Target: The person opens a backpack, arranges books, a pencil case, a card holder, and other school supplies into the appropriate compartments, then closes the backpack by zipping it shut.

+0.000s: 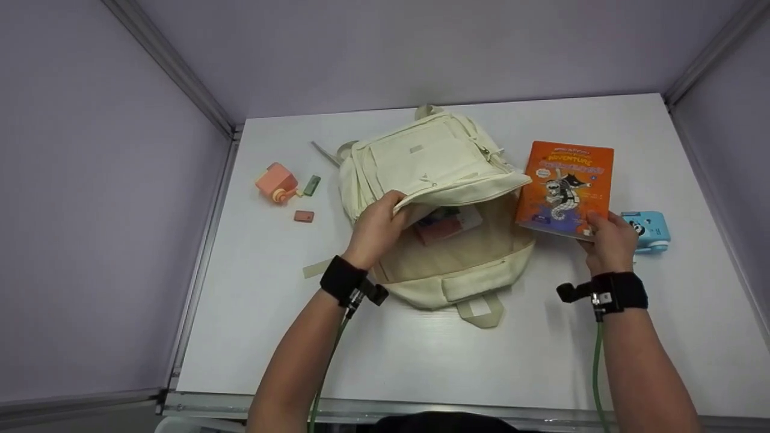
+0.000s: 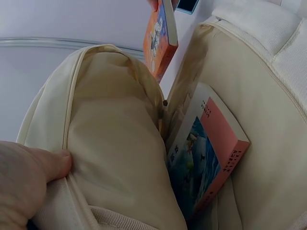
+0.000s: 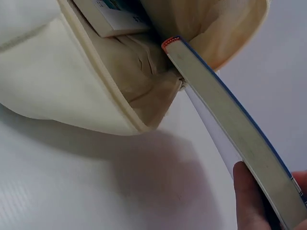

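A cream backpack [image 1: 433,156] lies on the table with its main compartment unzipped. My left hand [image 1: 378,230] grips the edge of its upper flap and holds it raised; the thumb shows on the zip edge in the left wrist view. Inside rests a book [image 2: 201,148] with a pink and blue cover. To the right of the bag's mouth, my right hand [image 1: 610,240] holds an orange book [image 1: 565,186] by its lower right corner, thumb on one cover and fingers on the other. In the right wrist view the orange book's page edges [image 3: 230,124] face the camera.
Left of the bag sit a pink pencil sharpener-like box [image 1: 277,181], a green eraser-like block [image 1: 311,185] and a reddish one [image 1: 304,216]. A blue box with a panda picture [image 1: 652,231] stands beside my right hand. Walls edge the white table [image 1: 457,361].
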Demonstrator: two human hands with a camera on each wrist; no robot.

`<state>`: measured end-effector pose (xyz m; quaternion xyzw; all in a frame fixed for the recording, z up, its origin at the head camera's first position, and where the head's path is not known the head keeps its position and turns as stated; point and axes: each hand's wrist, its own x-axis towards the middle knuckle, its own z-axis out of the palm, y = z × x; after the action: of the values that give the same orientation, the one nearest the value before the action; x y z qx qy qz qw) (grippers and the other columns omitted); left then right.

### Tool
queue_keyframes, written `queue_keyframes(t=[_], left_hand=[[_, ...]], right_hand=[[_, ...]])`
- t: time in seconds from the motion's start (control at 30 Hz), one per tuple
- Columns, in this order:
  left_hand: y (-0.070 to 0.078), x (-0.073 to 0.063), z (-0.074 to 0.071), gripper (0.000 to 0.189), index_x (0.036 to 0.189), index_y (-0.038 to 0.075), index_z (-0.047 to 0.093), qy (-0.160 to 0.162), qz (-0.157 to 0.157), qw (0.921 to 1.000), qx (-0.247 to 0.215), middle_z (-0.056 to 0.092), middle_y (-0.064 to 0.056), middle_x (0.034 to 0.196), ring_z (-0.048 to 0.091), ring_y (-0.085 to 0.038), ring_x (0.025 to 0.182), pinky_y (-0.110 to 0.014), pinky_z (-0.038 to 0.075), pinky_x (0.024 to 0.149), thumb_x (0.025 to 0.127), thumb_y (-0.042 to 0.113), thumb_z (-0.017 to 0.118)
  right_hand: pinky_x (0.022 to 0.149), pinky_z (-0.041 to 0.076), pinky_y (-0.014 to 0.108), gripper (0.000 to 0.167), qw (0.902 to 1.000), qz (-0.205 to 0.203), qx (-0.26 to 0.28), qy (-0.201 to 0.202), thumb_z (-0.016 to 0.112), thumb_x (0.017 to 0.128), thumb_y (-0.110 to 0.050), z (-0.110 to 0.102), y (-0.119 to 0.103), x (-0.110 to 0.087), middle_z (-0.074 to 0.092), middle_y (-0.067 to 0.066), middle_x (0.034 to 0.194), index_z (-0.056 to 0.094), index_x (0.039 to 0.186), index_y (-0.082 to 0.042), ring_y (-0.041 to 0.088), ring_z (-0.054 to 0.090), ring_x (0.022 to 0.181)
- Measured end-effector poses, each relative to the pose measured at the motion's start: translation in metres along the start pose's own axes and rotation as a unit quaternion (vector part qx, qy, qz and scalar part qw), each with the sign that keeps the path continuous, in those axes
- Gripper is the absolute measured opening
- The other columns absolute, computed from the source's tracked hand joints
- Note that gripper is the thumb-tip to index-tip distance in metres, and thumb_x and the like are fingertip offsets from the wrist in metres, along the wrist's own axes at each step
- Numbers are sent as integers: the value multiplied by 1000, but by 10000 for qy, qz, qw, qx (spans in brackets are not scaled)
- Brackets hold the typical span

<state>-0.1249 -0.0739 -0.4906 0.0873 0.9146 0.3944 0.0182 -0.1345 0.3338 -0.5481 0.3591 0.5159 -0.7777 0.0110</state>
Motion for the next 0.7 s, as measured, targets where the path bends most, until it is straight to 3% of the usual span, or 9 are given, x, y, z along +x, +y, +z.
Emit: queue_keyframes(t=[0.2,0.33,0.47,0.7], left_hand=[[4,5,-1,18,120,9,65,201,-13,9998,-19,71,-6,113,64,-17,91,-36,51,81,106,19,58],[7,7,-1,19,121,8,65,163,0,9999,55,71,-6,113,63,-17,88,-35,50,79,106,18,58],[7,8,-1,20,122,9,64,138,-7,9999,58,71,-6,115,64,-16,94,-36,50,83,107,20,57],[9,9,-1,21,122,10,65,129,-10,9999,43,72,-6,115,66,-17,97,-38,51,84,106,22,58]], right_hand=[[83,58,30,65,9997,52,150,-209,67,100,-14,-6,14,-17,55,8,133,37,157,-4,19,63,116],[78,59,30,64,9989,107,337,-303,67,100,-11,-11,24,-29,56,8,128,34,154,0,17,64,110],[77,58,30,62,9982,197,427,-383,69,98,-9,-14,32,-42,56,8,126,34,149,0,16,65,104],[78,58,29,56,9967,388,1,-719,72,96,-12,-16,42,-59,63,6,117,42,142,-1,15,67,100]])
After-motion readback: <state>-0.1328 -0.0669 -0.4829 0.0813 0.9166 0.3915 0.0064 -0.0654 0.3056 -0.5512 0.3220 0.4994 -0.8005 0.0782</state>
